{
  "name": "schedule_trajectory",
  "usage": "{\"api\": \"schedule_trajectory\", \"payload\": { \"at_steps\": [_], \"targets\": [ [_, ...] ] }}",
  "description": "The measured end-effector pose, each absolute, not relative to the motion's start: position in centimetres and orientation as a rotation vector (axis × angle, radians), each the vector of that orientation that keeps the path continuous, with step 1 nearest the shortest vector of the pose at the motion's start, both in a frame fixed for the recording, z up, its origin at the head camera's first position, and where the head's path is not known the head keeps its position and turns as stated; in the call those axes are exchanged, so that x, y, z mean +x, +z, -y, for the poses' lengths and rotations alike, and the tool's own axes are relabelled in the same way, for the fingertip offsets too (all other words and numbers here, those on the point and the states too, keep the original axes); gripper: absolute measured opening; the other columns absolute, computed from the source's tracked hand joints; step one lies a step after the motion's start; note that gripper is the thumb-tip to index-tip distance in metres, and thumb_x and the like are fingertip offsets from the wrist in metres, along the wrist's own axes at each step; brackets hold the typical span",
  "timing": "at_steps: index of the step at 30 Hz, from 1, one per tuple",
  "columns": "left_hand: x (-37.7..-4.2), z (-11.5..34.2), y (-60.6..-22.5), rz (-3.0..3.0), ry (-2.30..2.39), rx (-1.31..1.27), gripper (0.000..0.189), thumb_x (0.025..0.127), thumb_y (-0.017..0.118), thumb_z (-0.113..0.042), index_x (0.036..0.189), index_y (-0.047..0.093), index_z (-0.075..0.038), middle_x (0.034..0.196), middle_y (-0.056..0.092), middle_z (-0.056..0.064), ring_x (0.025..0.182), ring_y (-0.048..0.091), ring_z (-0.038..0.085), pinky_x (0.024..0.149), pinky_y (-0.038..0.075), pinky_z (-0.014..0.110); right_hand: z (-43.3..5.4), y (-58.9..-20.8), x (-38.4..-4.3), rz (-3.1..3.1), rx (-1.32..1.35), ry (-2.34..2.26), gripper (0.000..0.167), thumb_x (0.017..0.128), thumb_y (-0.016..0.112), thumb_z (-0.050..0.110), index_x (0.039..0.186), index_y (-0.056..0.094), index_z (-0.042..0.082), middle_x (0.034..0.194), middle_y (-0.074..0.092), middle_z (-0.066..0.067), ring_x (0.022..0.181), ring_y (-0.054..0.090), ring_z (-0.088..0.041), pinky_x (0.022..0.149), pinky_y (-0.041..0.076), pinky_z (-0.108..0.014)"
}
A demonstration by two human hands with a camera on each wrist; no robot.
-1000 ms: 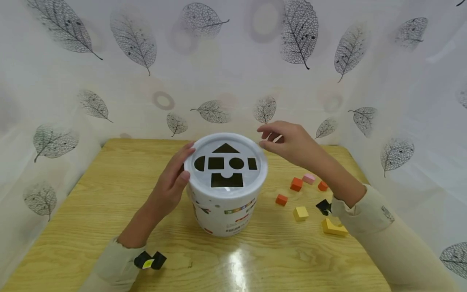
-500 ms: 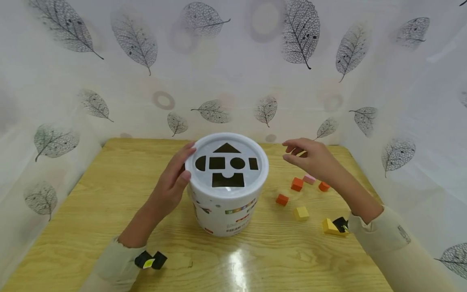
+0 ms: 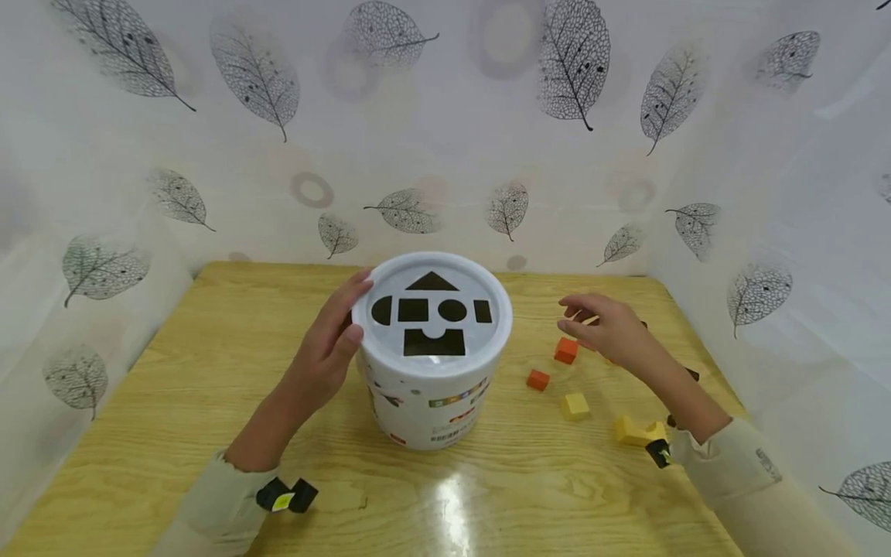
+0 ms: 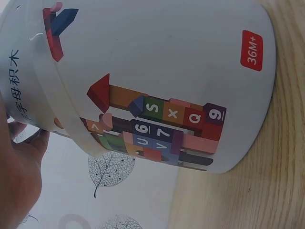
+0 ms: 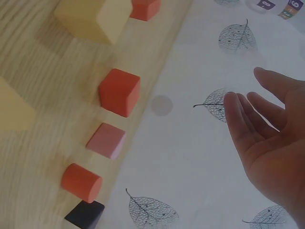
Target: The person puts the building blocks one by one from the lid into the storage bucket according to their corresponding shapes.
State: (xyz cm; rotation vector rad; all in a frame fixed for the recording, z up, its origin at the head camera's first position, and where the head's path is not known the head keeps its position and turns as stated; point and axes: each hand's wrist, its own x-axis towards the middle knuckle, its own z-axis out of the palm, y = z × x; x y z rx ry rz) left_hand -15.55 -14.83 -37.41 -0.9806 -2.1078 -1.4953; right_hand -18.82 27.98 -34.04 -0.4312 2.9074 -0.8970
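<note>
A white bucket stands upright on the table, capped by a lid with several dark shaped holes. My left hand rests on the lid's left edge, thumb toward the front and fingers farther back. To the right of the bucket, my right hand hovers above scattered blocks, holding nothing, its fingers loosely bent. Nearest to it are a red-orange cube, a pink block and an orange-red cylinder. In the head view the right hand mostly hides the pink block and the cylinder.
A smaller red block, a yellow block and a yellow arch block lie right of the bucket. A dark block is beyond the cylinder. Leaf-patterned cloth surrounds the wooden table.
My right hand has moved from beside the lid to the right, then down toward the blocks. The left hand and the bucket have stayed in place.
</note>
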Motion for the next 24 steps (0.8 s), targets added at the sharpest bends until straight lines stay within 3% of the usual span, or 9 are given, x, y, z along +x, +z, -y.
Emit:
{"api": "schedule_trajectory", "payload": {
  "at_steps": [12, 24],
  "targets": [
    [-15.5, 14.9, -37.4, 2.112, -1.482, -0.978, 0.051, 0.109, 0.042, -0.028, 0.155, 0.036, -0.006, 0.166, 0.027, 0.010, 0.154, 0.023, 0.025, 0.126, 0.023, 0.027, -30.3, -38.1, -19.1, -2.900, -0.353, -0.816, 0.048, 0.100, 0.064, 0.025, 0.140, 0.056, -0.001, 0.126, 0.064, -0.022, 0.109, 0.063, -0.036, 0.082, 0.059, -0.046],
    [-15.5, 14.8, -37.4, 2.102, -1.480, -0.986, 0.051, 0.109, 0.042, -0.027, 0.155, 0.036, -0.006, 0.165, 0.028, 0.014, 0.154, 0.023, 0.026, 0.125, 0.023, 0.027, -31.4, -40.3, -19.5, -2.921, -0.363, -0.742, 0.043, 0.099, 0.064, 0.017, 0.134, 0.058, -0.008, 0.114, 0.067, -0.019, 0.103, 0.064, -0.034, 0.082, 0.058, -0.046]
  ]
}}
